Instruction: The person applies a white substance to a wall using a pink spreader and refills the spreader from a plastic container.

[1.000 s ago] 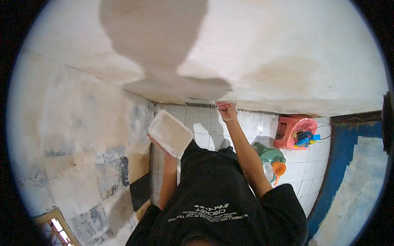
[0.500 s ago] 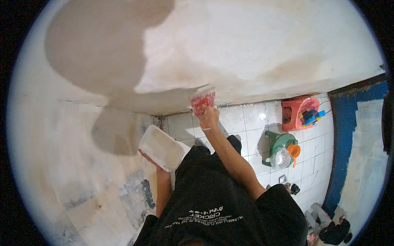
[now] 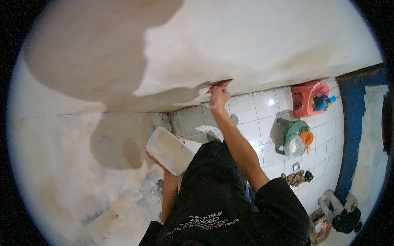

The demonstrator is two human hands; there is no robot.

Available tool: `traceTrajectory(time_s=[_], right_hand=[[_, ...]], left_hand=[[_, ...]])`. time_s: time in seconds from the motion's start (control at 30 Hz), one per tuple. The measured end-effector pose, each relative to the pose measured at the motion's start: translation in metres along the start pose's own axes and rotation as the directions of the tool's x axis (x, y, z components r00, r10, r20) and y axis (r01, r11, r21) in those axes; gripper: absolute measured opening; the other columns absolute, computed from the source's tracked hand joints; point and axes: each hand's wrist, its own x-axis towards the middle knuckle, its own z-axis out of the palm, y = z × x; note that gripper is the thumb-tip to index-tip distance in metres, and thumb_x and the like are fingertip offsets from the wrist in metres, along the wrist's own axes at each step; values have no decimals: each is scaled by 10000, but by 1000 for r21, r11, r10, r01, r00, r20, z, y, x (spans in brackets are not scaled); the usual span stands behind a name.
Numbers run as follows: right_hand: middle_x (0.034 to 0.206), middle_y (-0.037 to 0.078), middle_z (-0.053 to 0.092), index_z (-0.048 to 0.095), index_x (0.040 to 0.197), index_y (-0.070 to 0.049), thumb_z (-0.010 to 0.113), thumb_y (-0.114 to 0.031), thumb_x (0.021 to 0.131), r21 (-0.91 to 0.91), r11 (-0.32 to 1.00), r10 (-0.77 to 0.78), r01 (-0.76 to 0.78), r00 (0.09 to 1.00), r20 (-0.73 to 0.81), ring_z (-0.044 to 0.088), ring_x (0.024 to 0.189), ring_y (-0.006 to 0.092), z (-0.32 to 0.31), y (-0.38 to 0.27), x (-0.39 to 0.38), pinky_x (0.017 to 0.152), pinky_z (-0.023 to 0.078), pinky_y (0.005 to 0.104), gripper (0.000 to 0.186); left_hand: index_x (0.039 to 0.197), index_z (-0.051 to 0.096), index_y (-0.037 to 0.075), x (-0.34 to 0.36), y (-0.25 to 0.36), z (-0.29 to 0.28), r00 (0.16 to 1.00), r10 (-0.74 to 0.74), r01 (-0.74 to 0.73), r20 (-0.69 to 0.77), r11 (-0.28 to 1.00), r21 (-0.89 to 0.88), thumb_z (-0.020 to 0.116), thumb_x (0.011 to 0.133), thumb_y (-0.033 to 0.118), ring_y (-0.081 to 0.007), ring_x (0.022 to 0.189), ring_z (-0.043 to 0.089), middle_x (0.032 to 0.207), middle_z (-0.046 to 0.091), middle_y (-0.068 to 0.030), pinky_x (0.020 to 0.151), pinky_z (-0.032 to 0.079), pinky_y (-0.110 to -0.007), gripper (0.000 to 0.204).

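My right hand (image 3: 219,99) is closed round a red putty scraper (image 3: 221,85), its edge against the pale wall (image 3: 254,45) low down, just above the floor. My fingers and the steep angle hide much of the scraper. In my left hand (image 3: 155,159) is a white rectangular plastic tub (image 3: 152,143), tilted so its inside shows, coated with off-white paste. The tub is in front of my body, left of the scraper; my left fingers wrap its lower left side and under it.
At right on white floor tiles (image 3: 246,108) stand a red plastic stool (image 3: 300,99) with a blue-and-yellow tool (image 3: 324,103), and a green stool (image 3: 288,131) with a clear bag (image 3: 294,146) and an orange dipper (image 3: 307,137). A dark-clothed figure (image 3: 347,220) appears at lower right.
My right hand has moved up and right along the wall, and the scraper has turned from showing its red face to nearly edge-on. The tub appears slightly farther right and lower.
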Motion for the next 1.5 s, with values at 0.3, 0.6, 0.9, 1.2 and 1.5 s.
traceTrajectory(time_s=[0.3, 0.6, 0.9, 1.2, 1.5], right_hand=[[748, 77, 610, 571, 914, -23, 482, -67, 884, -69, 989, 124, -134, 982, -141, 590, 597, 189, -100, 19, 69, 427, 444, 305, 104], [960, 189, 611, 497, 1074, 69, 394, 39, 849, -72, 951, 306, -301, 878, 369, 620, 885, 318, -11, -114, 3, 791, 528, 463, 249], [1052, 223, 585, 522, 1098, 66, 407, -75, 876, -105, 829, 551, -550, 767, 329, 588, 974, 338, -92, -9, 99, 908, 485, 487, 288], [964, 190, 641, 566, 1037, 53, 476, -164, 911, -88, 894, 417, -439, 746, 519, 634, 890, 330, -41, -70, -9, 862, 513, 446, 267], [1014, 153, 634, 565, 1074, -21, 480, -198, 929, 10, 931, 314, -366, 812, 492, 610, 947, 312, -109, 24, 165, 853, 501, 452, 244]], left_hand=[[1386, 367, 121, 0, -16, 24, 994, 20, -33, -108, 992, -122, 423, 715, 822, -392, 1156, 475, 1327, 447, -212, 985, 341, -619, 971], [1414, 318, 113, -10, -17, 31, 999, 16, -19, -29, 993, -117, 476, 747, 765, -399, 1195, 463, 1389, 385, -212, 1016, 313, -627, 946], [1387, 364, 114, -15, -23, 2, 997, 60, -63, -47, 996, -64, 477, 715, 795, -378, 1184, 466, 1340, 443, -199, 983, 371, -571, 964], [1332, 427, 115, -27, -25, 18, 964, 110, -131, -243, 989, -72, 469, 722, 790, -379, 1121, 514, 1279, 490, -171, 921, 418, -569, 911], [1346, 402, 124, 14, -39, -20, 979, 37, 54, -199, 901, 430, 424, 732, 804, -322, 1118, 489, 1277, 485, -145, 964, 381, -558, 917]])
